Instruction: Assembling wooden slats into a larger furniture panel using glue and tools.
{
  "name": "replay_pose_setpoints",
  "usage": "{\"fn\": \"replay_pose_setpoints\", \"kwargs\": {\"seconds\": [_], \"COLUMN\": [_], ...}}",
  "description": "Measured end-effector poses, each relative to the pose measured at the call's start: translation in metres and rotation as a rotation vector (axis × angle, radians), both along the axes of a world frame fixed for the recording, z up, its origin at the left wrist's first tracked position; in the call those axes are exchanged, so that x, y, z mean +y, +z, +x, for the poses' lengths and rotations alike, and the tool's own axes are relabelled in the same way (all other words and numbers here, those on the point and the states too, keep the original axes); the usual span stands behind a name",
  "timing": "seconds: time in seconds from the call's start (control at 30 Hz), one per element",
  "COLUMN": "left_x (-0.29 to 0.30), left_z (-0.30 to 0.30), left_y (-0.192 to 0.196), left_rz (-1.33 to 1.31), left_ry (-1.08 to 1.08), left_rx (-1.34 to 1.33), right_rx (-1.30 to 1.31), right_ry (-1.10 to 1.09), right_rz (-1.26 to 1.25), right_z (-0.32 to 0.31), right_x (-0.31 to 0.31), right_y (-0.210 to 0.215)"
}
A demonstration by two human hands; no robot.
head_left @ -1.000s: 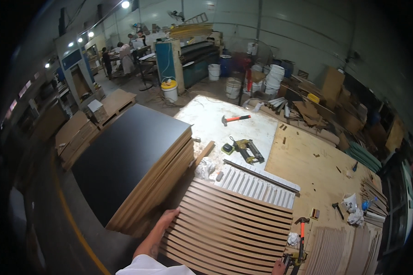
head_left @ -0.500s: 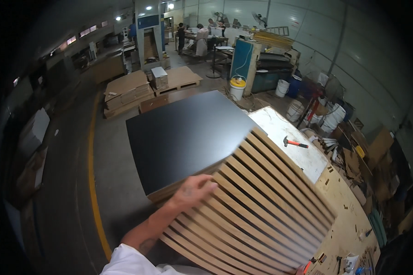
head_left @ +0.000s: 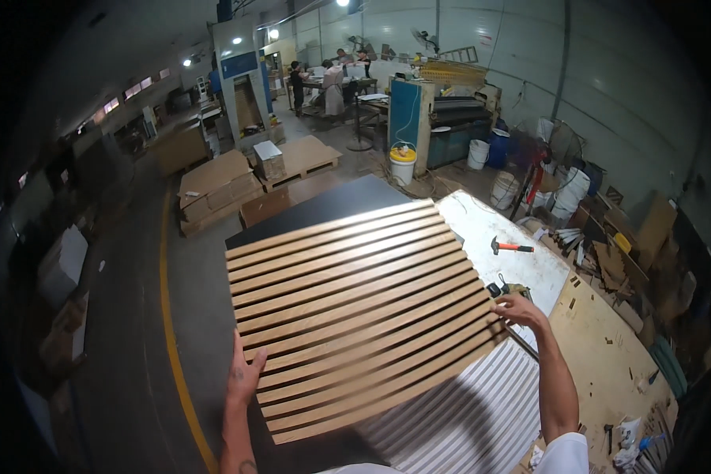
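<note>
A slatted panel of light wood strips with dark gaps (head_left: 355, 304) is held between my two hands, its slats running roughly left to right. My left hand (head_left: 246, 371) grips the left edge, thumb over the face. At the right edge my right hand (head_left: 520, 310) curls its fingers round the slat ends. The panel's far part overlaps a flat black sheet (head_left: 324, 207), of which only the far strip shows. Below the near right edge lies a pale ridged surface (head_left: 458, 419). A small dark and yellowish item (head_left: 515, 292) sits just beyond my right hand.
A claw hammer with an orange handle (head_left: 513, 247) lies on a white board (head_left: 482, 217) on the workbench (head_left: 600, 355). Cardboard stacks (head_left: 221, 186) stand at the far left. Beyond are a yellow-lidded bucket (head_left: 403, 164) and several people at a table. Scrap boards (head_left: 608, 265) crowd the right.
The slatted panel has turned and moved left, over most of the black sheet. My left hand has shifted down to its left edge. My right hand is now plainly visible at the right edge.
</note>
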State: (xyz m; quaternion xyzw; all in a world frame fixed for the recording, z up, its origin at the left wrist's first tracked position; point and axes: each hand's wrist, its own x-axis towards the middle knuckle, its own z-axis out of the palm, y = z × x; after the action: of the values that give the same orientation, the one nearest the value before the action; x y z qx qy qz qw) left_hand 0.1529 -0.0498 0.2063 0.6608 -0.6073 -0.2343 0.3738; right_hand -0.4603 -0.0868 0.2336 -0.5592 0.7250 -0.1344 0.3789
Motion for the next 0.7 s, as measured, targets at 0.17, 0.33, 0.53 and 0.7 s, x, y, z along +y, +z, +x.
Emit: {"fn": "replay_pose_setpoints", "kwargs": {"seconds": [0.17, 0.33, 0.53, 0.7], "left_x": [-0.008, -0.007, 0.012, 0.02], "left_z": [-0.022, -0.031, -0.048, -0.032], "left_y": [0.004, 0.004, -0.015, -0.04], "left_rz": [0.108, 0.012, -0.173, -0.191], "left_ry": [0.053, 0.043, 0.266, 0.189], "left_rx": [0.7, 0.56, 0.124, 0.318], "right_rx": [-0.486, -0.502, -0.26, -0.394], "right_ry": [-0.202, -0.394, -0.514, -0.409], "right_rz": [-0.352, -0.269, -0.545, -0.468], "right_z": [-0.015, 0.028, 0.053, 0.041], "right_x": [0.02, 0.025, -0.013, -0.022], "right_y": [-0.099, -0.159, -0.182, -0.247]}}
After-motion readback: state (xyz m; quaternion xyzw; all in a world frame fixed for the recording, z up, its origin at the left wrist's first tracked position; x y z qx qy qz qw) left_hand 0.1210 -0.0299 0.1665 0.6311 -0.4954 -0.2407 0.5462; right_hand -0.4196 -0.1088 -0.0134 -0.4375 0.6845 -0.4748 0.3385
